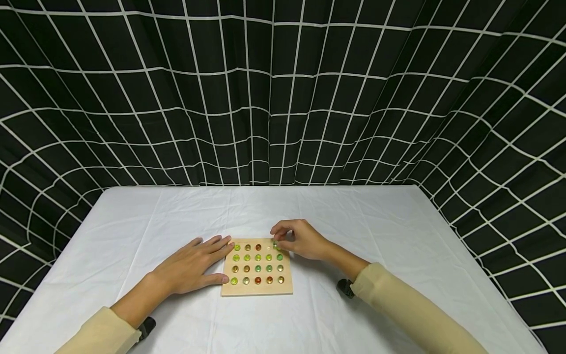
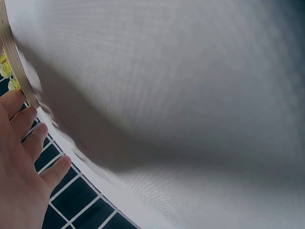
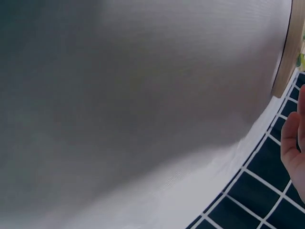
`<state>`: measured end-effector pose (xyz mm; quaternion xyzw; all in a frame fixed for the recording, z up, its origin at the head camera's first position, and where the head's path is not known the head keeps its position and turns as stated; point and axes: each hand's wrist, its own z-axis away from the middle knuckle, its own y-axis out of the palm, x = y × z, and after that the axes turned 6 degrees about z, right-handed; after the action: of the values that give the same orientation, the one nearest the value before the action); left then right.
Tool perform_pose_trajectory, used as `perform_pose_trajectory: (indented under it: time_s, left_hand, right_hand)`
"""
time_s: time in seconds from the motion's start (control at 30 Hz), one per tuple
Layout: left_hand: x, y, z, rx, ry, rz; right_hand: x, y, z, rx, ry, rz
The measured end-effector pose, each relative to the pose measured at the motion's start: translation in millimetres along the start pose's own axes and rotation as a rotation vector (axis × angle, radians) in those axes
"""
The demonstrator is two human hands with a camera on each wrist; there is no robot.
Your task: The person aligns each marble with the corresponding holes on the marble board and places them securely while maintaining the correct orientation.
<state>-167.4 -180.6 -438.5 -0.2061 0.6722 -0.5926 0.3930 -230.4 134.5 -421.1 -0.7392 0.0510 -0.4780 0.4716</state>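
Observation:
A light wooden board [image 1: 256,291] lies flat on the table, with rows of shiny glass marbles [image 1: 258,257] in yellow-green, green, amber and red set in its hollows. Along the board's left side my left hand [image 1: 192,265] is spread, its fingertips at the upper left corner and its thumb near the lower left. At the upper right corner my right hand [image 1: 302,239] pinches a green marble [image 1: 275,243] between thumb and fingers. One hollow in the top row, just left of that marble, has nothing in it. The right wrist view shows only part of the hand.
White cloth covers the table [image 1: 376,221] around the board. Behind and beside it hangs a black curtain [image 1: 283,98] with a white grid. Both forearms wear beige sleeves [image 1: 398,295], with a dark wrist camera [image 1: 346,288] under each.

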Motion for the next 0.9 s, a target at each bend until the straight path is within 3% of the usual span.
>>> perform_pose_trajectory:
  time_s: [0.27,0.53,0.9]
  left_hand:
    - [-0.7,-0.2,-1.2,0.001,0.002,0.004]
    - [-2.0,-0.4,-4.0,0.003,0.013,0.005]
    - [-2.6,-1.4,-5.5,0.005,0.016,0.014]
  right_hand:
    - [4.1,6.3,-5.8,0.031,0.017,-0.005]
    - [3.1,10.0,-6.6,0.048,0.025,0.058]
    - [3.1,3.1,-2.3,0.006,0.032,0.088]
